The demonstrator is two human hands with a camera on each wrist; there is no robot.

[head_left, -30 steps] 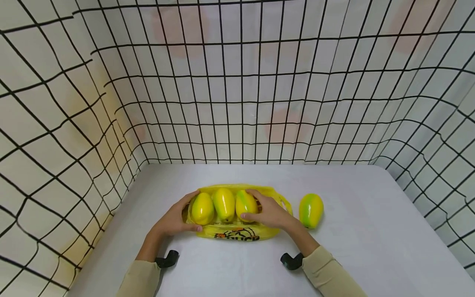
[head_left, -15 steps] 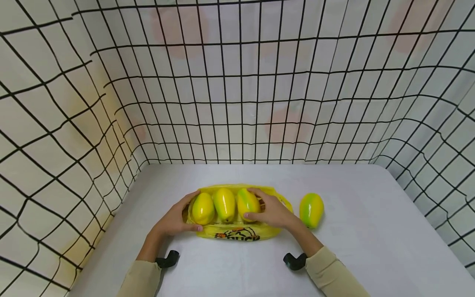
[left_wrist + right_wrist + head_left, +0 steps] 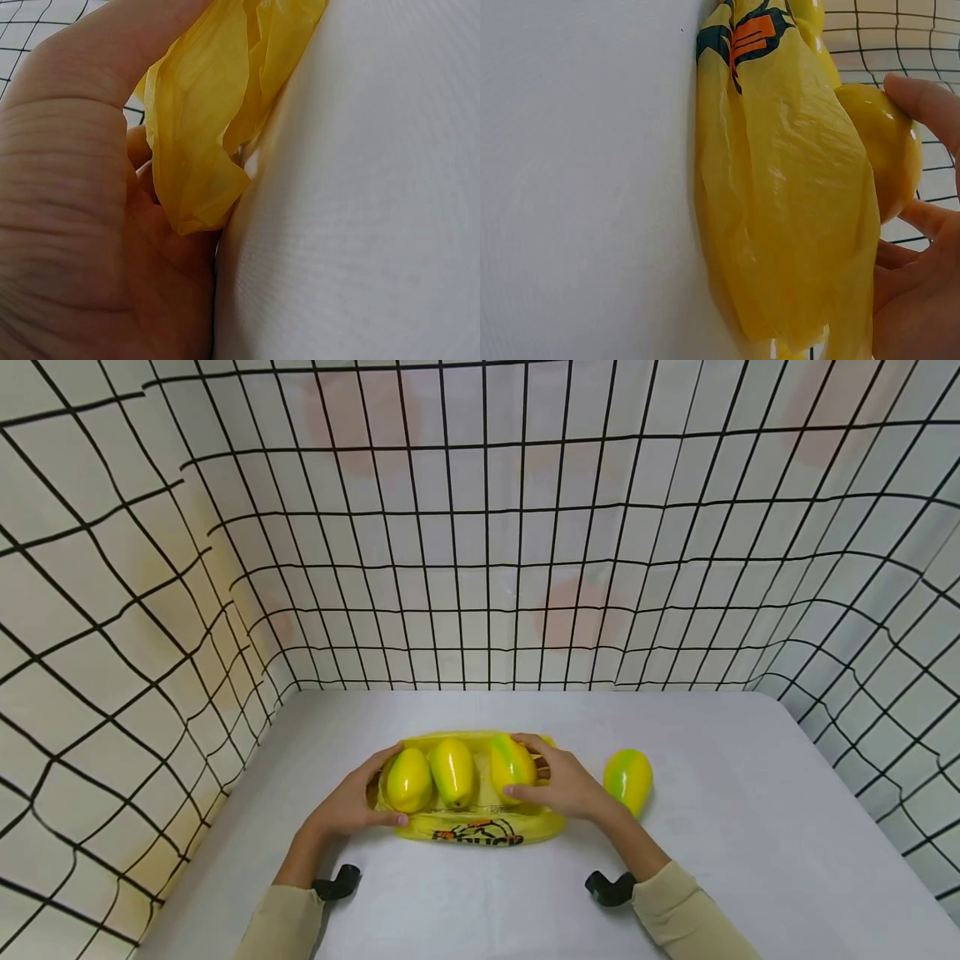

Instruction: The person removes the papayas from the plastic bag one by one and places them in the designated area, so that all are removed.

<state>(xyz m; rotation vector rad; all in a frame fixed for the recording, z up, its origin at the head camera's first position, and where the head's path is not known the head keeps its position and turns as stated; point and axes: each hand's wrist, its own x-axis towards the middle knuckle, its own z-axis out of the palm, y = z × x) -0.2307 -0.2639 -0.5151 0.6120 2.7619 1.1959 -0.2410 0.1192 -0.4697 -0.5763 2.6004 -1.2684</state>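
Observation:
A yellow plastic bag with dark lettering and an orange mark along its front lies in the middle of the table. On it sit three shiny yellow-green mangoes: a left mango, a middle mango and a right mango. My left hand holds the bag's left end, thumb in front and fingers behind; crumpled plastic shows against that palm in the left wrist view. With thumb and fingers my right hand grips the right mango, which stands above the bag's edge in the right wrist view.
Another mango lies on the white table, just beyond my right wrist. Black wire grid rises behind and at both sides, with pale cloth behind it. Black curved pieces are worn at both wrists.
My right hand has moved a little to the right with its mango, widening the gap to the middle mango. The left hand has stayed at the bag's left end.

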